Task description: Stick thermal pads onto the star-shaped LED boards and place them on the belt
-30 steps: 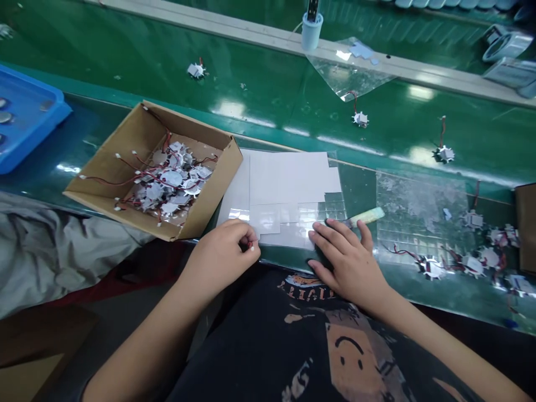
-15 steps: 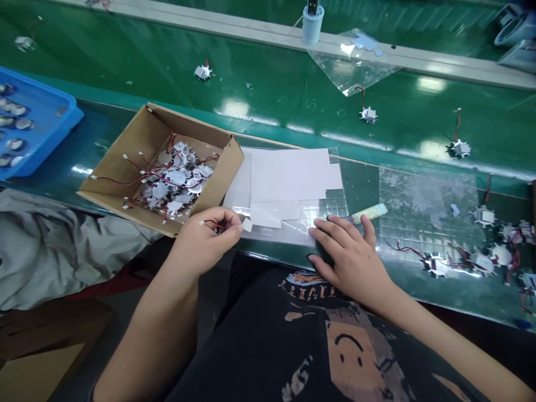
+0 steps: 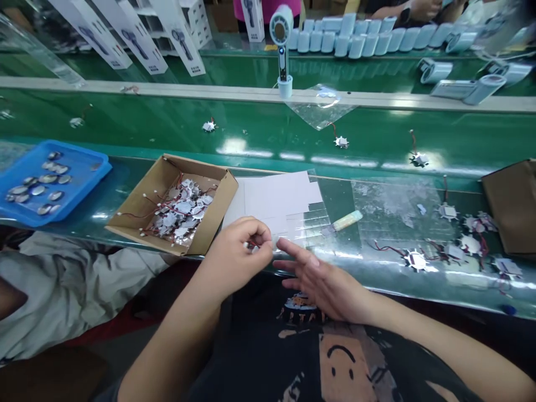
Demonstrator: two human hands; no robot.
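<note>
My left hand (image 3: 240,254) is closed in a pinch in front of the cardboard box, above the near edge of the bench. In it is a small wired part (image 3: 252,246), with red wire and a white plug; the fingers hide most of it. My right hand (image 3: 320,276) is raised just to the right, palm turned inward and fingers apart, with the fingertips close to the left hand. Beyond both lie white sheets (image 3: 272,195) on clear plastic. A blade-like tool with a pale yellowish handle (image 3: 348,219) rests beside them.
The cardboard box (image 3: 213,223) holds many silvery star-shaped parts with wires. Left of it is a blue tray (image 3: 90,181) with round metal pieces. Similar star-shaped parts (image 3: 415,260) lie at right, near another box (image 3: 513,206). A handheld fan (image 3: 283,56) stands upright at the back.
My right hand has lifted off the bench and the tool, moving left towards my left hand. My left hand still pinches the wired part. The view has tilted up, showing more of the far side.
</note>
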